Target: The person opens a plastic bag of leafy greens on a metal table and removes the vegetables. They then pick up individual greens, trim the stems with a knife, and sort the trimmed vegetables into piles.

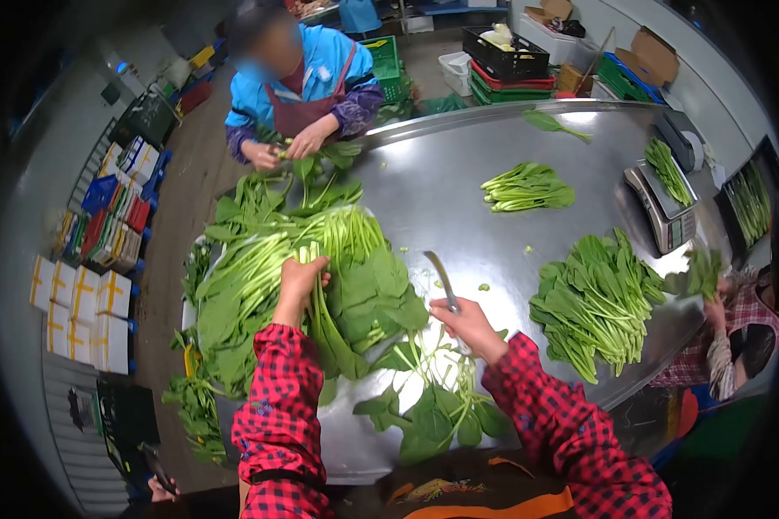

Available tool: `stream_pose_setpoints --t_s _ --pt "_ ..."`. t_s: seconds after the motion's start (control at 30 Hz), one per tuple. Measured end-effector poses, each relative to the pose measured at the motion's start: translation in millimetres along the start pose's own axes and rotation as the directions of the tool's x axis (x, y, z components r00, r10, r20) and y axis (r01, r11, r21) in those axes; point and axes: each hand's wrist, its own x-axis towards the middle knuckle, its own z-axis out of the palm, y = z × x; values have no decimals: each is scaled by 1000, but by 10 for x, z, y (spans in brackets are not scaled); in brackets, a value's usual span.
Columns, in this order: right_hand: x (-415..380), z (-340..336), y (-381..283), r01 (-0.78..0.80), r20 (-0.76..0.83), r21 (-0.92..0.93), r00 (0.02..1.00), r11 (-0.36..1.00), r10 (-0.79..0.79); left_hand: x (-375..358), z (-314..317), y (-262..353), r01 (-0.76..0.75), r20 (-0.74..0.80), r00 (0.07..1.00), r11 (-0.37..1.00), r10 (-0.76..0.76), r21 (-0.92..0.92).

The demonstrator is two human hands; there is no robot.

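Note:
My left hand [298,284] is closed round a few leafy green stalks [324,324], their pale cut ends up and their leaves hanging down. It is over a large heap of the same greens [242,298] on the left of the metal table. In my right hand [471,329] is a knife [441,275] with a narrow curved blade pointing up and away from me. The blade is apart from the greens. Below and between my hands lie loose leaves and trimmings [433,411].
Across the metal table [459,138] a co-worker [307,86] handles greens. Sorted greens lie in a small bunch [528,188] and a larger pile [595,303]. A scale [664,208] carries more greens. At the right, another person's hand [715,311] holds a bunch.

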Motion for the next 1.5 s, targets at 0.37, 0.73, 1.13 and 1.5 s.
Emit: stream_pose_setpoints --t_s 0.37,0.73,1.13,1.5 --pt "1854 598 -412 -72 155 33 986 997 66 734 216 -273 156 64 984 973 -169 170" --pt "1108 534 -309 -58 166 317 986 947 5 93 515 108 152 294 945 988 -143 -6" --pt "-1006 -206 1637 14 -419 -321 895 947 -155 -1572 518 -986 -245 161 969 638 189 730" --pt "-1398 95 229 94 103 -75 991 993 -86 -2775 537 -629 -499 303 866 656 397 566"
